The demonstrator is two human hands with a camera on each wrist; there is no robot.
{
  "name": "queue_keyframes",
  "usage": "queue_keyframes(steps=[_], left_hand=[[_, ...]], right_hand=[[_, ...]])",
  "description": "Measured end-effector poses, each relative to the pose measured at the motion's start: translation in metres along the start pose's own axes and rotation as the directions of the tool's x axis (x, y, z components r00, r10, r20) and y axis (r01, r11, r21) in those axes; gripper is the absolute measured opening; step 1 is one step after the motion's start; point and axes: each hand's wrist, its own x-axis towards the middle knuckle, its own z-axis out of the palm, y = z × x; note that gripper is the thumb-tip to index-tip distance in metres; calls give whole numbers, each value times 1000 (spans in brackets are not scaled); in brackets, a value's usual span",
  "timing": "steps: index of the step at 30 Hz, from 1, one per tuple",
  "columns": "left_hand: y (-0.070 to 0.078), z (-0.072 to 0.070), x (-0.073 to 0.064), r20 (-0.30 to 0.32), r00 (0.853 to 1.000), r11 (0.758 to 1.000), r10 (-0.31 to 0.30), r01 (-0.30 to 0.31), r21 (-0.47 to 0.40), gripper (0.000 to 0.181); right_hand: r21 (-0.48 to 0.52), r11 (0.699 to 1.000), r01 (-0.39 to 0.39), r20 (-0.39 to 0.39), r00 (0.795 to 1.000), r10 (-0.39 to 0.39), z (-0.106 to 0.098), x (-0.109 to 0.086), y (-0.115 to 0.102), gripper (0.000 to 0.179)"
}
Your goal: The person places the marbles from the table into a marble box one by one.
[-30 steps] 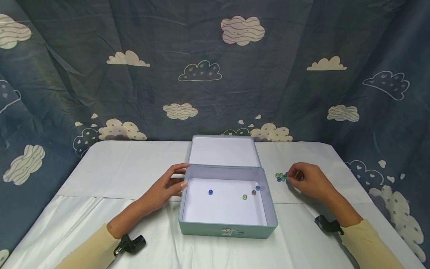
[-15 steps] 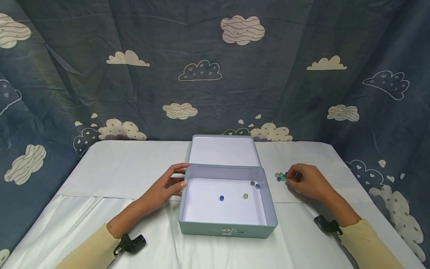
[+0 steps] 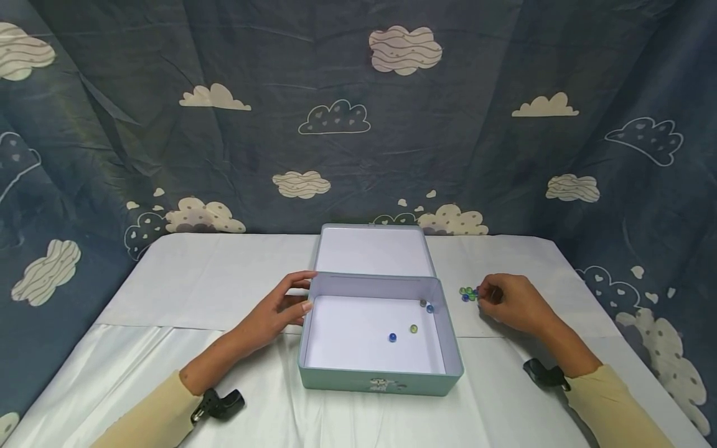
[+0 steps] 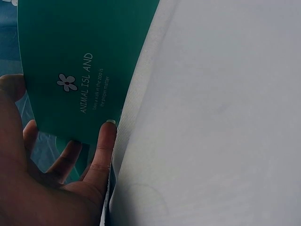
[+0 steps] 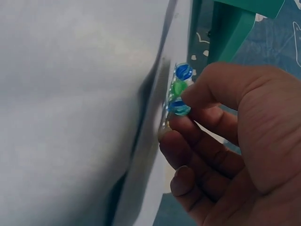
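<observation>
A green tin box [image 3: 372, 379] with a white inside stands on the table. Inside it lie several glass marbles: a dark blue marble [image 3: 393, 337], a yellow-green marble [image 3: 413, 328], and a grey marble [image 3: 422, 303] near a lighter blue one. My left hand [image 3: 282, 308] touches the box's left side with fairly straight fingers, the thumb at the rim. To the box's right, my right hand [image 3: 512, 302] is beside a small cluster of green and blue marbles [image 3: 467, 292]. In the right wrist view, its thumb and forefinger pinch a blue-teal marble [image 5: 179, 108].
Behind the box lies its lid [image 3: 374, 250], white side up. A white cloth [image 3: 235, 274] covers the table. At the back and sides hangs a dark blue curtain [image 3: 342, 62] with cloud prints.
The dark blue marble has rolled right and slightly toward the front inside the box. The grey marble has shifted backward. Both hands stay almost where they were.
</observation>
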Motion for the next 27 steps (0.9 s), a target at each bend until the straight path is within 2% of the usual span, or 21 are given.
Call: queue_keyframes(steps=[11,23,27], left_hand=[[-2,0,1,1,1000,1000,6,-6,-4,58],[-5,1,1,-5,1000,1000,18,-18,0,57],[-3,0,1,-5,1000,1000,14,-14,3,57]], right_hand=[[10,1000,5,-32,999,-5,-10,-2,-14,12],[-2,989,148,-133,980,-147,-17,-10,-41,15],[-4,980,200,-177,964,-197,-19,-13,-53,17]])
